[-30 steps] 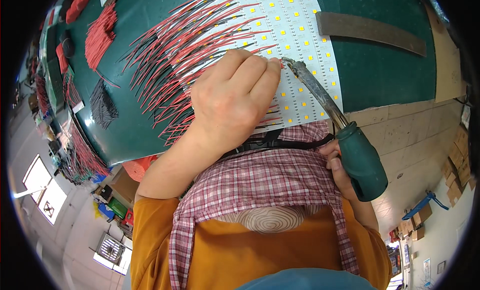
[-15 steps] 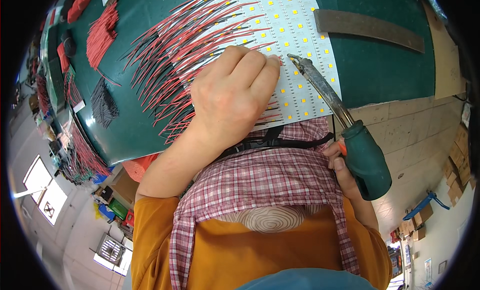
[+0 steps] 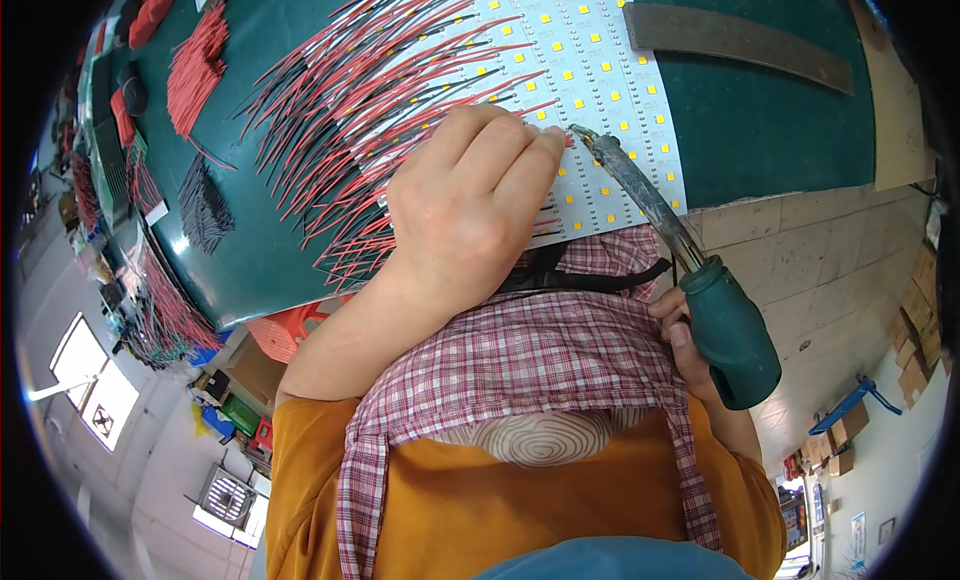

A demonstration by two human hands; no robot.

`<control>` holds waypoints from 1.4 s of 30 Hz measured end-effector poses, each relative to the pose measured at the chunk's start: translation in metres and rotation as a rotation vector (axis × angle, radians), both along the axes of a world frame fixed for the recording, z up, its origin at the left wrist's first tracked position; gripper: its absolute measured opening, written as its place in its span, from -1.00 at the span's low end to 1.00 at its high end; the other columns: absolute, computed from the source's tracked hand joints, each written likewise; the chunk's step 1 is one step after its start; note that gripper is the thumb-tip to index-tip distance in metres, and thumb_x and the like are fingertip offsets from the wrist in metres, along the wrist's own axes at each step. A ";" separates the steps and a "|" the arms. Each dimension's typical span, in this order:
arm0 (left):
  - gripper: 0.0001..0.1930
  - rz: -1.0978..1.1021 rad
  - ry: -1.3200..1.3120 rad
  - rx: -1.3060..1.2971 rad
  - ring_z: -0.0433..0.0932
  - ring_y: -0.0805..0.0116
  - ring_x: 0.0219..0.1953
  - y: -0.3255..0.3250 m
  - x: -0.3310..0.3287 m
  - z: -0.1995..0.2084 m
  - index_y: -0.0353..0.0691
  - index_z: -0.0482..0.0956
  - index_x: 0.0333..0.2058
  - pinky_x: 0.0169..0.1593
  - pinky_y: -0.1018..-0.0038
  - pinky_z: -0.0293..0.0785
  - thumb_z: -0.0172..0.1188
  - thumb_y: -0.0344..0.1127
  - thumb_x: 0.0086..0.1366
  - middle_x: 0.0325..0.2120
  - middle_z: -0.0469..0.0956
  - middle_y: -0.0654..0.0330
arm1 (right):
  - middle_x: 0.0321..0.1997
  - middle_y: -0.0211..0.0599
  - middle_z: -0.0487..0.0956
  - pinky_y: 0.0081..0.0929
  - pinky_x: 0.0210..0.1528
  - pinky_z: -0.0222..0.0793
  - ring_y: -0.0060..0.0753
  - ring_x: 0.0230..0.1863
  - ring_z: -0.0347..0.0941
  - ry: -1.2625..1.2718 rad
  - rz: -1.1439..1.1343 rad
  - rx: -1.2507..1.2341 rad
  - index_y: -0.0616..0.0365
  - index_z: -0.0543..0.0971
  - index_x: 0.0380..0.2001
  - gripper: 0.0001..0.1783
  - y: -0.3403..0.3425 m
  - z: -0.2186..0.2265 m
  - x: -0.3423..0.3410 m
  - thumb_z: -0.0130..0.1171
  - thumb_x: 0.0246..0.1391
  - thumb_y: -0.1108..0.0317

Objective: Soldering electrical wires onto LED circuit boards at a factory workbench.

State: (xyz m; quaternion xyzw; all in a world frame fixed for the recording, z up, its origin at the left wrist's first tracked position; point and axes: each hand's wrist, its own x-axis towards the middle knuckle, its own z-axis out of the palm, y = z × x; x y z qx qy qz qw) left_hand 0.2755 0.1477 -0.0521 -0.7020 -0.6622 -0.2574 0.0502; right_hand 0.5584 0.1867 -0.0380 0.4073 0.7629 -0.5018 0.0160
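Observation:
A white LED circuit board (image 3: pixel 650 185) with rows of yellow chips lies on the green table, its near edge close to my apron. Red and black wires (image 3: pixel 300 130) fan out leftward from it in rows. My left hand (image 3: pixel 465 195) is closed in a pinch over the board, and a short bit of red wire (image 3: pixel 569 140) shows at its fingertips. In my right hand (image 3: pixel 688 345) is a soldering iron (image 3: pixel 735 330) with a green handle. Its tip is beside the red wire end, just right of my left fingertips. The handle hides part of the right hand.
A dark flat bar (image 3: pixel 740 48) lies across the table right of the board. At the left are a bundle of red wires (image 3: pixel 195 75) and a bundle of black wires (image 3: pixel 207 205). More wires (image 3: pixel 165 300) hang at the table's left edge, near a red plastic crate (image 3: pixel 285 332).
The board has shifted slightly toward me, and my left hand and the iron's tip have come nearer with it. The tip is now closer to my left fingertips.

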 end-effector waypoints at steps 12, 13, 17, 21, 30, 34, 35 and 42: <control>-0.81 0.035 0.026 -0.050 0.51 0.34 -0.39 0.001 0.003 0.005 -0.19 0.62 -0.41 -0.47 0.50 0.43 0.27 -0.44 -0.11 -0.51 0.45 0.29 | -0.42 -0.39 0.50 -0.60 -0.34 0.31 -0.62 -0.45 0.34 0.127 0.078 0.123 0.23 0.51 -0.28 -0.86 0.001 -0.002 0.000 0.09 0.15 0.38; -0.82 0.042 0.027 -0.056 0.51 0.33 -0.38 0.000 0.004 0.006 -0.19 0.62 -0.41 -0.47 0.50 0.43 0.27 -0.43 -0.10 -0.51 0.45 0.29 | -0.39 -0.37 0.52 -0.59 -0.34 0.33 -0.62 -0.44 0.34 0.135 0.065 0.058 0.22 0.50 -0.27 -0.85 0.002 0.003 -0.003 0.10 0.15 0.36; -0.81 0.046 0.033 -0.065 0.51 0.32 -0.37 0.000 0.003 0.004 -0.18 0.62 -0.41 -0.47 0.48 0.43 0.26 -0.43 -0.10 -0.51 0.45 0.29 | -0.36 -0.35 0.65 -0.51 -0.35 0.49 -0.40 -0.41 0.59 0.310 -0.243 -0.256 0.14 0.62 -0.26 -0.79 -0.001 -0.004 0.003 0.23 -0.05 0.48; -0.81 0.062 0.040 -0.069 0.51 0.31 -0.37 0.000 0.006 0.006 -0.18 0.62 -0.41 -0.47 0.48 0.43 0.25 -0.42 -0.11 -0.50 0.46 0.28 | -0.39 -0.37 0.66 -0.61 -0.31 0.50 -0.47 -0.37 0.62 0.263 -0.198 -0.081 0.21 0.60 -0.29 -0.83 -0.007 -0.006 0.000 0.20 -0.03 0.55; -0.77 0.000 -0.077 0.019 0.50 0.30 -0.37 -0.008 0.010 0.005 -0.21 0.63 -0.40 -0.46 0.48 0.44 0.27 -0.48 -0.15 -0.48 0.49 0.28 | -0.36 -0.38 0.52 -0.57 -0.31 0.33 -0.61 -0.40 0.36 0.200 -0.086 -0.111 0.24 0.50 -0.24 -0.72 -0.009 -0.005 0.014 0.14 0.18 0.22; -0.78 0.028 -0.021 -0.019 0.50 0.33 -0.38 -0.008 0.012 0.003 -0.20 0.63 -0.39 -0.47 0.49 0.43 0.27 -0.46 -0.13 -0.51 0.47 0.28 | -0.39 -0.42 0.48 -0.60 -0.30 0.31 -0.62 -0.40 0.34 0.107 -0.016 -0.173 0.24 0.49 -0.26 -0.76 -0.004 -0.004 0.016 0.13 0.18 0.25; -0.78 0.031 -0.003 -0.024 0.50 0.33 -0.38 -0.008 0.013 0.003 -0.20 0.63 -0.39 -0.48 0.50 0.43 0.27 -0.46 -0.12 -0.51 0.46 0.28 | -0.39 -0.42 0.48 -0.60 -0.30 0.31 -0.62 -0.40 0.34 0.106 -0.018 -0.173 0.24 0.49 -0.26 -0.76 -0.004 -0.003 0.017 0.13 0.18 0.25; -0.79 0.042 0.015 -0.063 0.49 0.33 -0.38 -0.008 0.015 0.005 -0.20 0.62 -0.38 -0.49 0.50 0.42 0.26 -0.45 -0.09 -0.51 0.45 0.29 | -0.38 -0.41 0.48 -0.61 -0.30 0.30 -0.63 -0.39 0.34 0.067 0.042 -0.064 0.23 0.49 -0.28 -0.83 -0.014 -0.014 0.027 0.08 0.19 0.34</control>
